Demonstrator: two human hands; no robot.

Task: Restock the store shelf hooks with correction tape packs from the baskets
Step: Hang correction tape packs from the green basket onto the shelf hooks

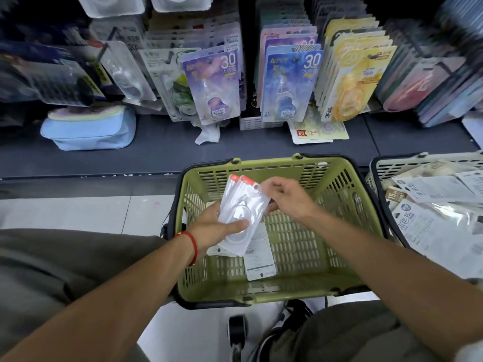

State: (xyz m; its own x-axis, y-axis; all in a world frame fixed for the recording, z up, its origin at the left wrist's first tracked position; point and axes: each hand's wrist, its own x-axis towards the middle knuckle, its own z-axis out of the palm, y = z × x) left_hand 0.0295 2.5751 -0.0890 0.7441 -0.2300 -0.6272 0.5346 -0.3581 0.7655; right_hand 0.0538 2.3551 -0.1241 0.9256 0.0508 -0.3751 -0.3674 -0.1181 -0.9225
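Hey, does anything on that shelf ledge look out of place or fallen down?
Yes. A yellow card pack lies flat on the ledge under the hanging yellow packs, seemingly off its hook. A crumpled white scrap sits below the purple packs, and a blue pouch rests at the left.

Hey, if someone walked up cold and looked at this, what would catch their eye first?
Probably the green basket in the middle, where the left hand and right hand hold clear packs with red tops above it. Behind it, colourful hanging packs crowd the shelf hooks, and a white basket of packs sits at right.
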